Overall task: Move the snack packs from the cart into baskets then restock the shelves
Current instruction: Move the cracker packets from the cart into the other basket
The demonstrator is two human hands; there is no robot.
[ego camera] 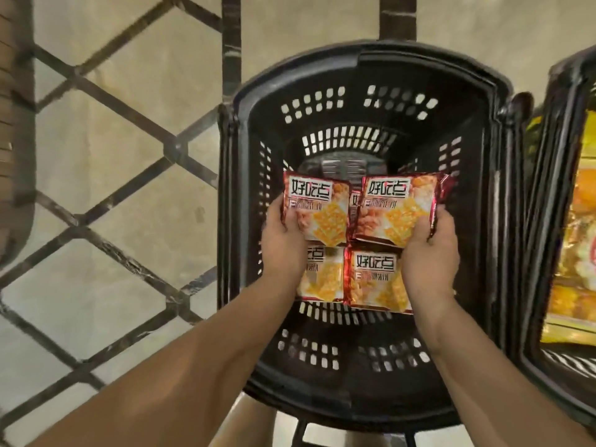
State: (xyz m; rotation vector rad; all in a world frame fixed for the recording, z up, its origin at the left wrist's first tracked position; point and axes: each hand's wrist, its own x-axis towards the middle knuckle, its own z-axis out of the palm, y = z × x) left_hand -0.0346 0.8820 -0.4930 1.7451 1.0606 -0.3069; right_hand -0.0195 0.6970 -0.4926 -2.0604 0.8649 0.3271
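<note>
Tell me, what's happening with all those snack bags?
A person is loading red snack packs into a black basket. The left hand grips one pack and the right hand grips another pack, both over the basket. Two more packs of the same kind lie lower down in it. A second basket at the right holds yellow packs.

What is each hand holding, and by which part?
The left hand grips one snack pack by its lower left edge; the right hand grips a second pack by its right edge, both above the basket.
</note>
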